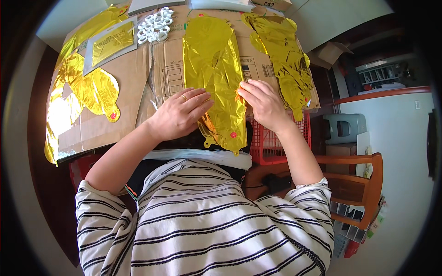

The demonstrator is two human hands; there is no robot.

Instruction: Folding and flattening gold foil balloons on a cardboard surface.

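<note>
A long, flat gold foil balloon point(214, 60) lies lengthwise in front of me on the cardboard, its near end hanging past the cardboard's edge. It has small tabs and a red dot near that end. My left hand point(182, 112), with a ring on one finger, is closed over the balloon's left edge, its thumb hidden. On the opposite edge, my right hand point(264, 103) pinches the foil between fingers and thumb. Both edges are creased and gleam orange beside the fingers.
More gold foil balloons point(287, 57) lie to the right and left. At the far left are a flat pack point(110, 43) and a pile of white rings point(155, 25). Cardboard point(124, 92) covers the work surface. A red basket point(271, 142) and wooden chair point(375, 184) stand at right.
</note>
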